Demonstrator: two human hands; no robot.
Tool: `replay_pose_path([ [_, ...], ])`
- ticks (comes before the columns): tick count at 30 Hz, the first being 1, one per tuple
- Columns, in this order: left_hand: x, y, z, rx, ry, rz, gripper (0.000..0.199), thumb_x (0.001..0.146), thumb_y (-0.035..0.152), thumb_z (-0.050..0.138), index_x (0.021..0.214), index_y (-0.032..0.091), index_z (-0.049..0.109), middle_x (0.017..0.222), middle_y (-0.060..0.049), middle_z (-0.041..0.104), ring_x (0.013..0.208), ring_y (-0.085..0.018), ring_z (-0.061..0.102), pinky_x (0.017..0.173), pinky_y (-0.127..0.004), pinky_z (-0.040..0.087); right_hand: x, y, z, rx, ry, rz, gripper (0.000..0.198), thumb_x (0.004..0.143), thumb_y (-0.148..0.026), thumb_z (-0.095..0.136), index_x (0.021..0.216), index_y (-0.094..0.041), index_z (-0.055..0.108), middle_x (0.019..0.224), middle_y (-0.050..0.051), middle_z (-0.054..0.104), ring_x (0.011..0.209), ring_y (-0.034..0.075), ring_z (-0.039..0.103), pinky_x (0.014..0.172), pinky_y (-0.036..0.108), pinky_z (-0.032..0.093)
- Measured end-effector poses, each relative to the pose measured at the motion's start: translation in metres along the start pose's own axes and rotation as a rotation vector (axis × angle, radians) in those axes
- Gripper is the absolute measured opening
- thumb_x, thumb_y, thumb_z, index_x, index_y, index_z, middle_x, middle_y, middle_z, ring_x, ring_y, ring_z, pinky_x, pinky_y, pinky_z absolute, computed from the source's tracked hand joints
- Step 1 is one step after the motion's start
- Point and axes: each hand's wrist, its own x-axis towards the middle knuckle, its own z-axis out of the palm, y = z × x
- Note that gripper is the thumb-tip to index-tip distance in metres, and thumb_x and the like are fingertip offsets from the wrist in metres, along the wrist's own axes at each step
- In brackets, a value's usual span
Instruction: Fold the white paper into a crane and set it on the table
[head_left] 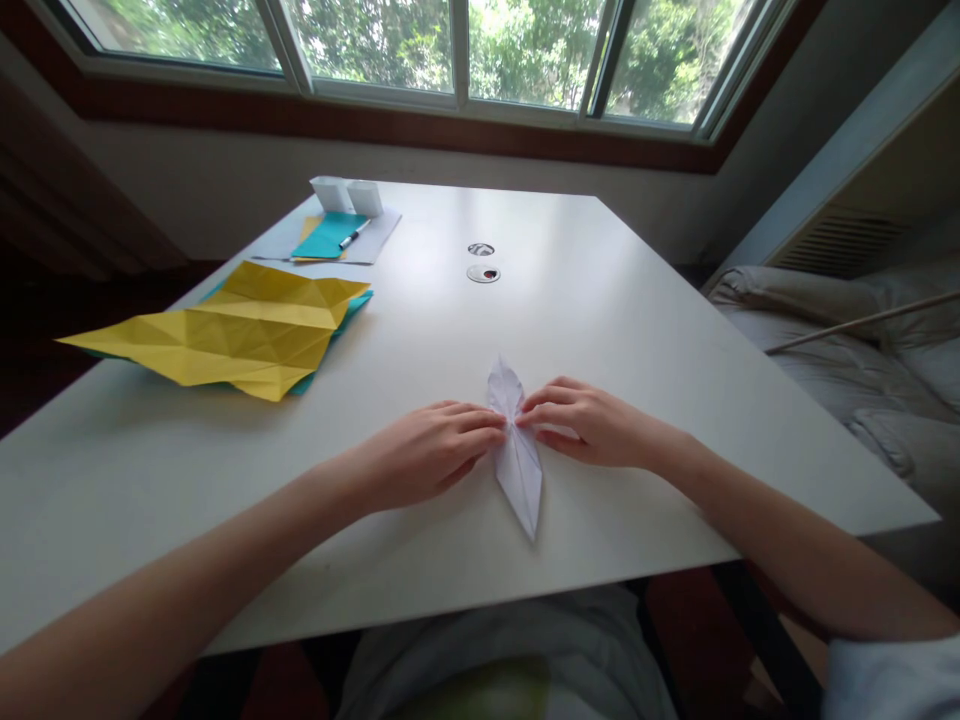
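Observation:
A long, narrow piece of folded white paper [519, 478] lies on the white table in front of me, pointed at both ends and creased down its length. My left hand [442, 448] reaches it from the left, its fingers together and pressed on the paper's left edge near the middle. From the opposite side, my right hand [589, 420] grips the right edge with fingertips and thumb drawn close. The fingers of both hands almost meet over the centre crease. What lies directly under the fingertips is hidden.
A creased yellow sheet [240, 325] with teal paper beneath it lies at the left. Behind it are teal paper [330, 236], a pen [354, 235] and two white paper containers [364, 197]. Two round cable-hole covers [482, 273] sit in the white table [637, 320]. Padded seating [825, 320] stands at the right.

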Motion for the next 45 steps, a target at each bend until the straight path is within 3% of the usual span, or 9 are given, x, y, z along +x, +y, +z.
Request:
replay_pose_path([
  [10, 0.001, -0.001, 0.000, 0.021, -0.047, -0.006, 0.026, 0.089, 0.024, 0.043, 0.111, 0.020, 0.056, 0.121, -0.006, 0.058, 0.110, -0.021, 0.053, 0.094, -0.036, 0.041, -0.002, 0.000, -0.002, 0.017, -0.040, 0.013, 0.033, 0.085, -0.023, 0.050, 0.117, -0.020, 0.055, 0.117, 0.009, 0.058, 0.106, 0.020, 0.051, 0.091, 0.037, 0.043],
  [16, 0.000, -0.003, -0.002, 0.017, -0.052, -0.010, 0.027, 0.087, 0.030, 0.048, 0.110, 0.019, 0.056, 0.119, -0.007, 0.059, 0.109, -0.022, 0.053, 0.093, -0.035, 0.041, -0.003, -0.002, -0.003, 0.101, -0.086, -0.020, 0.043, 0.081, -0.036, 0.057, 0.120, -0.019, 0.052, 0.119, 0.011, 0.055, 0.109, 0.021, 0.052, 0.095, 0.035, 0.040],
  [23, 0.000, -0.004, -0.003, -0.022, -0.056, -0.007, 0.030, 0.087, 0.035, 0.048, 0.110, 0.019, 0.057, 0.120, -0.007, 0.059, 0.109, -0.022, 0.054, 0.094, -0.035, 0.041, 0.000, -0.003, 0.001, 0.036, -0.077, -0.011, 0.036, 0.086, -0.039, 0.049, 0.115, -0.018, 0.056, 0.115, 0.009, 0.059, 0.106, 0.020, 0.054, 0.093, 0.035, 0.040],
  [30, 0.000, -0.004, -0.003, -0.039, -0.025, -0.015, 0.045, 0.080, 0.050, 0.053, 0.111, 0.018, 0.058, 0.116, -0.009, 0.061, 0.107, -0.024, 0.054, 0.093, -0.037, 0.041, 0.003, -0.010, 0.007, -0.163, 0.034, -0.014, 0.026, 0.091, -0.033, 0.041, 0.103, -0.022, 0.062, 0.105, 0.006, 0.065, 0.095, 0.018, 0.059, 0.083, 0.034, 0.044],
  [36, 0.001, -0.005, -0.003, 0.025, -0.006, 0.028, 0.040, 0.084, 0.048, 0.049, 0.107, 0.017, 0.059, 0.114, -0.010, 0.062, 0.106, -0.024, 0.055, 0.090, -0.036, 0.043, 0.002, -0.010, 0.011, -0.238, 0.044, -0.188, 0.025, 0.091, -0.023, 0.041, 0.106, -0.018, 0.059, 0.108, 0.007, 0.064, 0.102, 0.019, 0.056, 0.086, 0.034, 0.044],
  [45, 0.002, -0.003, -0.004, -0.014, -0.013, 0.008, 0.024, 0.090, 0.031, 0.041, 0.100, 0.020, 0.060, 0.111, -0.005, 0.063, 0.103, -0.019, 0.056, 0.089, -0.031, 0.041, 0.002, -0.010, 0.002, 0.029, -0.011, -0.071, 0.024, 0.086, -0.017, 0.045, 0.105, -0.018, 0.060, 0.109, 0.008, 0.063, 0.100, 0.018, 0.057, 0.091, 0.032, 0.044],
])
